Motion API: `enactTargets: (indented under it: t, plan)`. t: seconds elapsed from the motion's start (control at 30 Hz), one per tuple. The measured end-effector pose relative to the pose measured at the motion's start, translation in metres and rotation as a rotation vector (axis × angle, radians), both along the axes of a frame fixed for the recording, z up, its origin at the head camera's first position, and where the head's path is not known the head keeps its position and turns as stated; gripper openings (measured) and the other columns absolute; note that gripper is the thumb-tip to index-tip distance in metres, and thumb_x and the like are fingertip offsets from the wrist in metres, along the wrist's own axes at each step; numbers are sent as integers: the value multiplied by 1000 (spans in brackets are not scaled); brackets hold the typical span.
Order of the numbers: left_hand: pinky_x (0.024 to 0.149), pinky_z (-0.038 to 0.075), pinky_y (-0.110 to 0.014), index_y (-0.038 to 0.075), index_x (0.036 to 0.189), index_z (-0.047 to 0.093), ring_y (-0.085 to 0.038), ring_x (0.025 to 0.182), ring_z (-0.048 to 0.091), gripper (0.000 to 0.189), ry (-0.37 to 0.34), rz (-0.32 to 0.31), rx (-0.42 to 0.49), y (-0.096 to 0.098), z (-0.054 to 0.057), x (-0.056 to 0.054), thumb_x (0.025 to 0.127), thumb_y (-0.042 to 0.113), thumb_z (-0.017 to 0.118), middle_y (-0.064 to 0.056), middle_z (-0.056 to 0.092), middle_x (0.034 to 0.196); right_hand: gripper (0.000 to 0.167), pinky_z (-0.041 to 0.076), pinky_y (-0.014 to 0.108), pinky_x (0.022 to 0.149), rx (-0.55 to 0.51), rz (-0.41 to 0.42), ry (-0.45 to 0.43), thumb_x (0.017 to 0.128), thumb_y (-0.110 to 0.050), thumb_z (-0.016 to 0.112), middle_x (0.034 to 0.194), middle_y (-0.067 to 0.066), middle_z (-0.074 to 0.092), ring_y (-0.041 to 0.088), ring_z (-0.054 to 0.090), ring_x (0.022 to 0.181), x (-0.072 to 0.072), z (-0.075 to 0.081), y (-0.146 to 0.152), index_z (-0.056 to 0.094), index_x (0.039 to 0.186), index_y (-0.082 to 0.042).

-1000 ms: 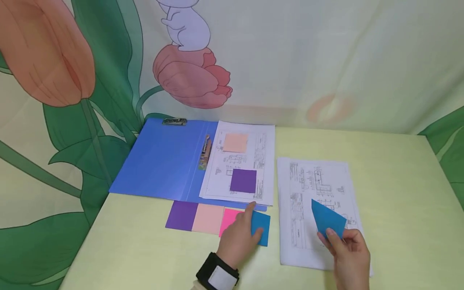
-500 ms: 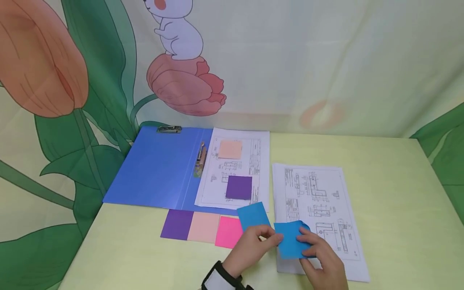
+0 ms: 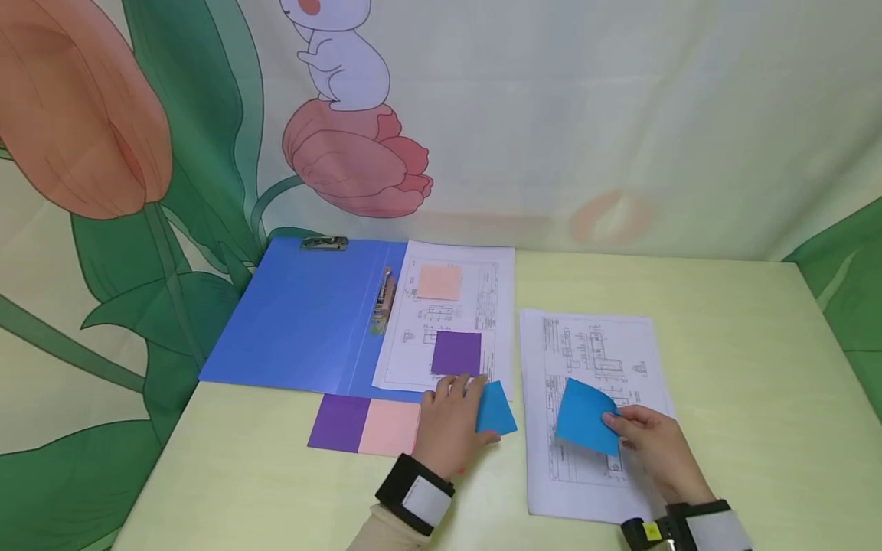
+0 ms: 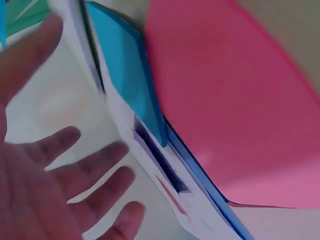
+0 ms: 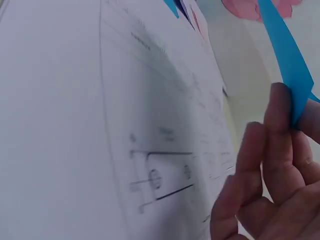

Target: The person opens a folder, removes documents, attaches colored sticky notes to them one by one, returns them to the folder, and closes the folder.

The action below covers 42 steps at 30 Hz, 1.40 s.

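At the near right corner of an open blue plastic folder [image 3: 296, 314], the left hand [image 3: 449, 425] spreads its straight fingers over a bright pink square paper pad [image 4: 225, 100] and a blue square paper pad [image 3: 496, 409]; whether it touches them is unclear. To the folder's right, well apart, the right hand [image 3: 654, 444] pinches a blue square paper sheet [image 3: 586, 417] above white printed drawing sheets [image 3: 551, 493].
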<state>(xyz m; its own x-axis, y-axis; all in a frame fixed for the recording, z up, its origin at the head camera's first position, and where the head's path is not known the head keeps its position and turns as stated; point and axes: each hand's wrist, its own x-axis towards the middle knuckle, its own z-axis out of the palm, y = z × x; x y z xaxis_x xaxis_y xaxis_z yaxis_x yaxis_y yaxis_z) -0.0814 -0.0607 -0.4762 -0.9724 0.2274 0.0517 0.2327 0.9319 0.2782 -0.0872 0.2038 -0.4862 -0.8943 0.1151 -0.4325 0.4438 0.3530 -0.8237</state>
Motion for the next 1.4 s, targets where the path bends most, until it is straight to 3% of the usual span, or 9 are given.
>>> enactTargets:
  t: [0.1, 0.43, 0.63, 0.8, 0.93, 1.03, 1.13, 1.27, 1.4]
  plan:
    - [82, 36, -45, 15, 135, 46, -27, 109, 47, 90, 10, -39, -127, -2, -8, -9, 59, 44, 84, -8, 58, 118, 56, 41, 29, 74, -40, -4, -82, 82, -40, 68, 107, 12, 63, 22, 53, 90, -3, -7, 10, 58, 114, 6]
    - [86, 34, -44, 17, 134, 46, -27, 105, 46, 87, -9, -86, -160, 1, -10, -26, 59, 40, 84, -10, 56, 112, 54, 39, 29, 76, -113, -26, -61, 83, -41, 67, 103, 6, 63, 21, 52, 89, -8, -13, 15, 59, 112, 5]
    - [71, 43, -37, 9, 121, 52, -23, 77, 52, 73, 42, -4, -136, 6, 11, -1, 63, 49, 73, -11, 55, 93, 52, 44, 23, 72, -154, -63, -78, 85, -36, 66, 108, 9, 62, 17, 55, 87, -6, -15, 16, 56, 114, 7]
    - [42, 37, -28, 4, 100, 52, -16, 50, 43, 58, -51, 103, -14, 17, 10, 24, 70, 52, 67, -8, 46, 78, 50, 44, 23, 70, -152, -76, -68, 85, -34, 67, 104, 8, 62, 17, 54, 85, -6, -15, 17, 56, 112, 7]
    - [47, 40, -33, 3, 91, 59, -20, 58, 46, 67, -125, 154, -162, 20, 2, 28, 70, 67, 61, -9, 46, 78, 52, 44, 22, 71, -140, -83, -44, 84, -34, 68, 106, 10, 61, 18, 54, 86, -8, -19, 17, 57, 112, 8]
    - [59, 43, -37, 5, 88, 66, -23, 73, 48, 80, -157, 131, -293, 16, 2, 20, 67, 80, 49, -11, 48, 81, 55, 44, 24, 72, -82, -59, -46, 83, -37, 69, 110, 14, 61, 19, 55, 88, -12, -16, 18, 58, 114, 7]
    - [67, 43, -37, 8, 94, 67, -23, 82, 47, 84, -152, 34, -309, 15, 11, 6, 67, 83, 45, -10, 51, 87, 56, 43, 29, 71, 70, 26, -8, 83, -40, 68, 110, 17, 62, 22, 56, 89, -27, -3, 26, 59, 115, 4]
    - [76, 44, -35, 11, 108, 62, -21, 94, 48, 75, -43, -126, -310, 36, 19, -26, 69, 75, 55, -7, 54, 103, 54, 45, 39, 70, 266, 147, 146, 83, -42, 67, 104, 17, 64, 28, 56, 92, -71, 13, 38, 61, 112, 3]
    - [91, 41, -32, 15, 126, 52, -18, 115, 44, 80, 30, -211, -362, 70, 3, -59, 69, 71, 61, -3, 49, 127, 50, 43, 41, 72, 255, 210, 170, 83, -39, 67, 102, 16, 63, 29, 53, 93, -111, 7, 41, 60, 111, 2]
